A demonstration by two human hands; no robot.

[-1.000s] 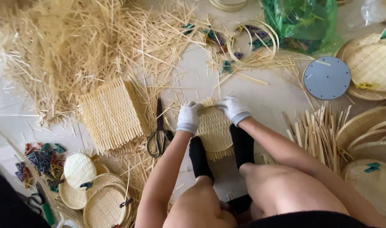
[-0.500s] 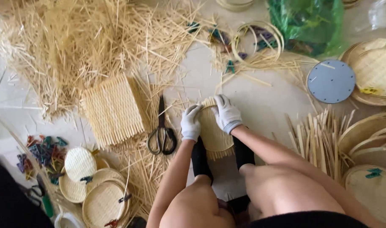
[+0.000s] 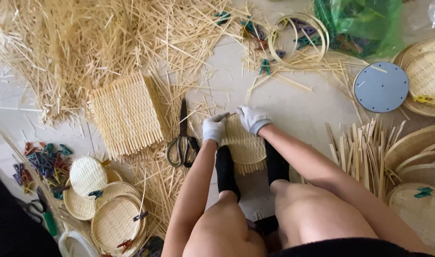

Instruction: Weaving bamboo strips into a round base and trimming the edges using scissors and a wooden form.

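Note:
I sit on the floor with a small woven bamboo mat (image 3: 246, 145) lying between my black-socked feet. My left hand (image 3: 213, 127), in a white glove, rests on the mat's upper left edge, its fingers pinching a thin strip there. My right hand (image 3: 252, 119), gloved too, presses on the mat's top edge right beside it. Black-handled scissors (image 3: 181, 135) lie on the floor just left of my left hand. A larger square woven mat (image 3: 126, 114) lies further left.
A big heap of loose bamboo strips (image 3: 79, 43) fills the upper left. Bamboo hoops (image 3: 298, 40), a green plastic bag (image 3: 362, 24) and a round blue-grey disc (image 3: 381, 87) lie at top right. Finished small trays (image 3: 108, 209) sit lower left, coloured clips (image 3: 44, 159) beside them, larger trays (image 3: 417, 157) right.
Both hands have stayed at the top edge of the small mat, shifting only slightly. The view has tilted a little, so everything sits somewhat lower in the picture.

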